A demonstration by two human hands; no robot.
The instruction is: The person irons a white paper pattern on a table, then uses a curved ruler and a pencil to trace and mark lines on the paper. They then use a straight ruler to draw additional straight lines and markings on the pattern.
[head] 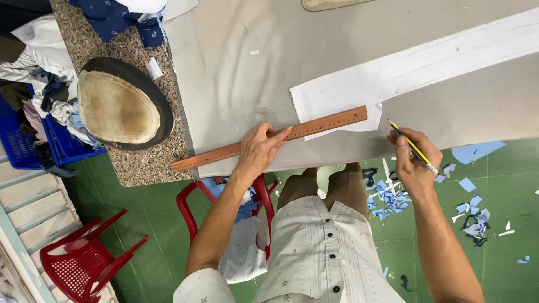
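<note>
Head view: your left hand (259,147) lies fingers spread flat on the wooden ruler (269,138), a stiff, light, likely slippery strip across the white fabric piece (404,73) at the table (236,67) edge. Your right hand (414,154) pinches a yellow pencil (411,146) beside the limp cloth.

Even, bright, diffuse light is falling across the grey worktop (241,73), leaving only soft, faint shadows beneath the wooden ruler (269,138). No glare is showing. Focus is holding sharp throughout, while wide-angle distortion is bending lines toward the frame edges.
</note>
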